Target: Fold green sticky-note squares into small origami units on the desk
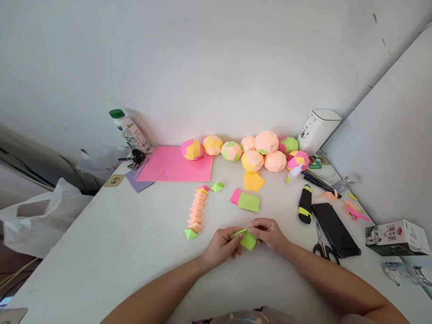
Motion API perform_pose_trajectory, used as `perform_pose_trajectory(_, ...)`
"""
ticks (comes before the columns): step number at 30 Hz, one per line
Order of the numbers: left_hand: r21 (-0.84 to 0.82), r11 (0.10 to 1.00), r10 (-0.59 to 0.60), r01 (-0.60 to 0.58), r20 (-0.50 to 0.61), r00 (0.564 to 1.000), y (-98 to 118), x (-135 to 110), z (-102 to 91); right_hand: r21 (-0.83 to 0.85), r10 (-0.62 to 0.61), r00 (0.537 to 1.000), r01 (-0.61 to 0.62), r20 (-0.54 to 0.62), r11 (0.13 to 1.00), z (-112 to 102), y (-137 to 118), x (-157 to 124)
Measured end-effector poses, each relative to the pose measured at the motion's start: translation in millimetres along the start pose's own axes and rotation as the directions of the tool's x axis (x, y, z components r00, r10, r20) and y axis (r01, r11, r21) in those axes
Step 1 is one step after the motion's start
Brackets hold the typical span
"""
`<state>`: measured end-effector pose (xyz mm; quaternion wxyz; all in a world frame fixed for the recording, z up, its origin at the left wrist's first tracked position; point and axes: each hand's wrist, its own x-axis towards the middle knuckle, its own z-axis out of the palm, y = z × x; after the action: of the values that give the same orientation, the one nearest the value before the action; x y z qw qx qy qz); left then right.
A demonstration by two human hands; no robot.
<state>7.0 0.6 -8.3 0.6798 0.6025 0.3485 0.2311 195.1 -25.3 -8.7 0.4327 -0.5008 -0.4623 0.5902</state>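
A piece of green paper [248, 241], partly folded, is held just above the table in front of me. My left hand [223, 243] pinches its left side between thumb and fingers. At its upper right edge, my right hand [268, 233] grips it the same way. Beyond my hands lie a green paper stack [249, 202] and a pink paper piece [235, 195] partly under it. To the left runs a row of folded paper units [196, 208], mostly peach, with a green unit [191, 234] at its near end. Another green folded unit [217, 186] lies apart.
Several faceted paper balls [267, 142] line the wall. A pink sheet [173, 165] lies back left near a bottle [132, 133]. Rightward are a utility knife [305, 204], scissors [324, 248], a phone [336, 230], a glue bottle [293, 173] and a milk carton [395, 237].
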Motion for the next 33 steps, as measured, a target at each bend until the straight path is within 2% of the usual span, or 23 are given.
perform_pose_trajectory(6,-0.052,0.998,-0.041,0.041,-0.001,0.999,2.4,1.6,-1.9,0.038,0.063,0.998,-0.063,-0.002,0.997,-1.3,1.8,-0.7)
perform_pose_trajectory(13,-0.056,0.998,-0.040,0.040,-0.005,0.999,3.5,1.5,-2.6,0.013,0.015,1.000,-0.015,0.023,1.000,-0.8,1.4,-1.7)
perform_pose_trajectory(21,-0.048,0.998,-0.037,0.036,-0.015,0.999,4.1,1.3,-1.6,-0.009,0.024,0.999,-0.024,0.031,1.000,-0.6,3.2,-1.1)
perform_pose_trajectory(28,0.026,0.999,-0.032,0.032,-0.006,0.999,2.7,0.4,-2.7,0.010,-0.006,1.000,0.005,0.028,1.000,-0.7,2.9,0.1)
perform_pose_trajectory(33,0.051,0.999,-0.017,0.017,0.004,1.000,2.0,-0.9,-3.3,-0.048,-0.049,0.997,0.052,0.061,0.997,0.7,1.7,-0.3)
